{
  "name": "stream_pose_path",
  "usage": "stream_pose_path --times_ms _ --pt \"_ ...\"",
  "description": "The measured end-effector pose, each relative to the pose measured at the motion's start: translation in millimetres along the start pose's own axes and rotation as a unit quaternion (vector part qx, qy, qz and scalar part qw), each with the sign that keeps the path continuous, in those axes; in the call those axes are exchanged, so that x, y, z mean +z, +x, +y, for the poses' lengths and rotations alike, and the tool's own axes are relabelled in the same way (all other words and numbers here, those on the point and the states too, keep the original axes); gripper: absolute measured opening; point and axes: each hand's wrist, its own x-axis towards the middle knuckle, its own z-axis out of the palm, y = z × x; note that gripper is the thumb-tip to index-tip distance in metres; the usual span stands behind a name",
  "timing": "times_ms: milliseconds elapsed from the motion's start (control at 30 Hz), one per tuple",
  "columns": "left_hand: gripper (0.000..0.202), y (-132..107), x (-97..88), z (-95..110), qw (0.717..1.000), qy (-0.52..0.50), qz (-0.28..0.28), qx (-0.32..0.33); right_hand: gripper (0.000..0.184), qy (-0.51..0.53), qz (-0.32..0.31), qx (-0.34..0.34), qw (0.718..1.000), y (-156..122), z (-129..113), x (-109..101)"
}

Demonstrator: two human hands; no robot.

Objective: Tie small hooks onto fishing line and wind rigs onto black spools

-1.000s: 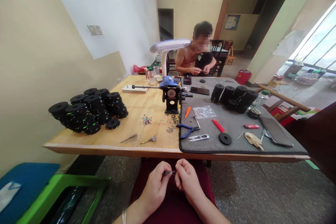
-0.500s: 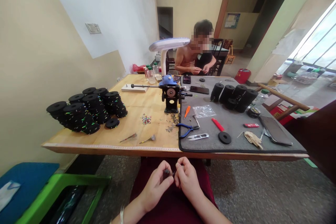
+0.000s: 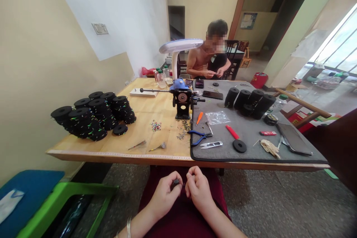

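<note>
Below the table's front edge, over my lap, my left hand (image 3: 165, 192) and my right hand (image 3: 198, 189) are held close together. Both have their fingers curled in a pinch. Between the fingertips sits a small dark piece (image 3: 176, 183), too small to name. My left thumb and forefinger press on it, and my right fingers meet it from the other side. A bracelet shows on my left wrist.
A wooden table (image 3: 117, 148) carries stacks of black spools (image 3: 92, 115), a hand-crank winder (image 3: 182, 100), a desk lamp (image 3: 178, 50), and a grey mat (image 3: 251, 137) with blue pliers (image 3: 198, 136), snips (image 3: 211, 144), more spools and phones. Another person (image 3: 208, 59) sits at the far end. A green-and-blue stool (image 3: 41, 197) stands at my left.
My hands have stayed together in my lap, with small shifts of the fingers around the dark piece. The view has shifted slightly.
</note>
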Motion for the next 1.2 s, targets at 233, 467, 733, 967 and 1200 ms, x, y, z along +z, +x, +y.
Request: stream_pose_path --times_ms 233,467,733,967,1200 --pt "0.015 -2 3.0 5 1.000 0.022 0.020 -0.001 0.021 0.016 -0.036 0.014 0.999 0 2 1" --pt "0.019 -1 -2.3 5 0.999 0.025 0.028 -0.002 0.022 0.079 -0.053 0.031 0.995 3 2 -3" --pt "0.018 3 -8.5 2 0.997 0.008 0.071 0.013 0.013 -0.036 -0.084 0.021 0.996 0 -11 -4" --pt "0.016 4 -8.4 0 0.993 0.030 0.113 0.021 0.010 -0.062 -0.082 0.020 0.995 -2 -8 -4" --pt "0.019 6 -10.3 -3 0.987 0.028 0.156 0.014 0.007 -0.021 -0.074 0.046 0.996 -1 -10 -4"
